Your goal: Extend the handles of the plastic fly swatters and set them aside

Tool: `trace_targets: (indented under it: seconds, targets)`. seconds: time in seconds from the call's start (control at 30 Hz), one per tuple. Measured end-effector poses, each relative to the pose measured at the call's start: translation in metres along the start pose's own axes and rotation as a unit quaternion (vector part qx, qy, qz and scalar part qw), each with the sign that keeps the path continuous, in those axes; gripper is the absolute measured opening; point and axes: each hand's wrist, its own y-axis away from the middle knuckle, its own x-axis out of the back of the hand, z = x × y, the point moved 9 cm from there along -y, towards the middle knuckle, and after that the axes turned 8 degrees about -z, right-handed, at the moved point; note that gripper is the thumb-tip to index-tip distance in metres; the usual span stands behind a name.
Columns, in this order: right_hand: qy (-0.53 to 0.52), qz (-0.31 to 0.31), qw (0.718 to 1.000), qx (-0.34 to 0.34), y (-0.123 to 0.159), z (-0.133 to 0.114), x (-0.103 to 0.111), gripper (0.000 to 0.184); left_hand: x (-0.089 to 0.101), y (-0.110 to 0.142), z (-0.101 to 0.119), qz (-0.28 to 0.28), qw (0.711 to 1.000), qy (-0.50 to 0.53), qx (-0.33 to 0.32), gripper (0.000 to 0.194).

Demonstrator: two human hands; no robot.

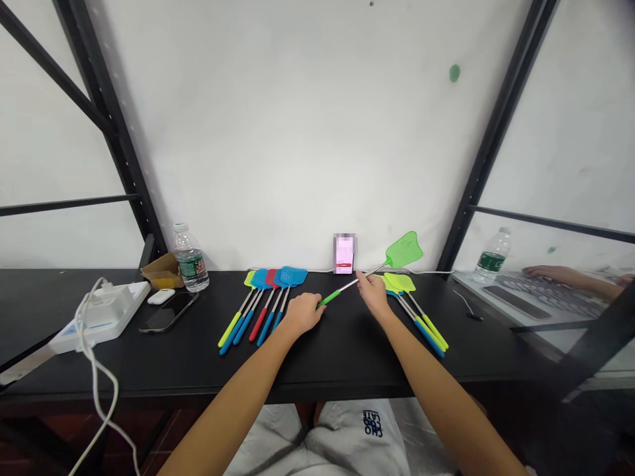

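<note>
And it's the green fly swatter [347, 285] in play, up over the black desk [337, 357], btwn the 2 hands! L hand [303, 314] is wrapped round the green handle; R hand [373, 295] has its fingers closed on the metal shaft, approx. halfway along. Swatter's on a slant, mesh head up & to the R, in front of the white wall [297, 145]. Over on the L, a fanned row of swatters [258, 324], yellow-green, blue & red, handles twd the person. On the R, a smaller bunch [429, 330], yellow-green & blue, partly hidden by the R hand. 1 lit phone [344, 256] stands upright near the wall, btwn the 2 groups. Far L: water bottle [192, 264], white case [161, 297], dark phone [169, 312] lying flat, power strip [102, 320] w/ white cables. Far R: 2nd bottle [492, 258], laptop [520, 306], co-worker's hand [548, 272] at the keys.
</note>
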Motion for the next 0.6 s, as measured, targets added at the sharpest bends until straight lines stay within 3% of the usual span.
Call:
trace_targets:
  seconds: [0.6]
  targets:
    - [-0.002,0.003,1.0,-0.014,0.0014,0.0038,-0.004,0.047,-0.0044,-0.0017,0.0042,0.016,1.0,-0.013,0.0,0.018]
